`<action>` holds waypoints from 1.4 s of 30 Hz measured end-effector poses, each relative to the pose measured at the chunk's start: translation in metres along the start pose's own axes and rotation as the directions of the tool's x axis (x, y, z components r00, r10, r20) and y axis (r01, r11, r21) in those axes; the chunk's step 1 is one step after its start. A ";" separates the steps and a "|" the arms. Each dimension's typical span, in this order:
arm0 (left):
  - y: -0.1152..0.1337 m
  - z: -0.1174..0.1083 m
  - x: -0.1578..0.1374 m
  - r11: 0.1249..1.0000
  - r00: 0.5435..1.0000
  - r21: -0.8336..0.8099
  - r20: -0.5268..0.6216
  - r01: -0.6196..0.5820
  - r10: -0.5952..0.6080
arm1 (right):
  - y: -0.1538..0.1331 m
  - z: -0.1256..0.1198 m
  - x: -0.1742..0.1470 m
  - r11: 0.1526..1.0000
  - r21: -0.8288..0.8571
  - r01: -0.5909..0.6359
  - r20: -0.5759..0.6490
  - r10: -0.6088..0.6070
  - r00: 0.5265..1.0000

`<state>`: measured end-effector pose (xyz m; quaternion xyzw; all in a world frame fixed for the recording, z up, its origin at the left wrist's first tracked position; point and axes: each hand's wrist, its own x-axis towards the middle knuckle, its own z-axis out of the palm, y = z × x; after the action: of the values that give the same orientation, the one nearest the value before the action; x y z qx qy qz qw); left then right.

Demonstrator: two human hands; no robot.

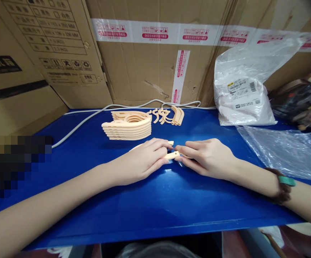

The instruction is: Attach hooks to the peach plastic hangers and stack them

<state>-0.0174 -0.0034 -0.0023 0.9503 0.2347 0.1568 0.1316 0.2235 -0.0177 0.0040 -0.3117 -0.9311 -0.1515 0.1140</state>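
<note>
My left hand [148,157] is closed around a cream plastic hanger part [173,155], whose end with a small round hole sticks out past the fingertips. Fingers cover most of this part. My right hand [211,157] meets it from the other side, thumb and fingers pinching a thin cream hanger piece [185,156] against that end. Whether the two pieces are joined, I cannot tell. Just behind my left hand lies a neat stack of cream plastic hangers [127,130]. Small hooks [161,114] and curved hanger arms [178,116] lie loose to the right of the stack.
Cardboard boxes [144,71] wall off the back of the blue table [155,204]. A white cable [80,125] runs along the back and left. At right stand a white plastic bag [243,96] with a label and a flat clear plastic sheet [284,150].
</note>
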 end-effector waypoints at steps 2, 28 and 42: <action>0.000 0.000 0.000 1.000 1.000 0.010 0.003 -0.004 0.004 | 0.000 0.001 0.000 1.000 0.027 -0.005 0.020 0.005 1.000; 0.001 0.000 0.000 1.000 1.000 0.011 0.028 -0.005 0.004 | -0.001 0.002 0.000 0.998 0.055 0.033 -0.018 -0.032 0.999; 0.010 -0.010 -0.001 0.993 0.996 -0.114 0.080 0.043 -0.034 | 0.000 -0.006 -0.001 0.951 0.243 0.191 -0.086 -0.175 0.981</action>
<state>-0.0174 -0.0106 0.0100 0.9418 0.2380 0.1303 0.1986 0.2244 -0.0202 0.0091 -0.2023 -0.9635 -0.0527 0.1670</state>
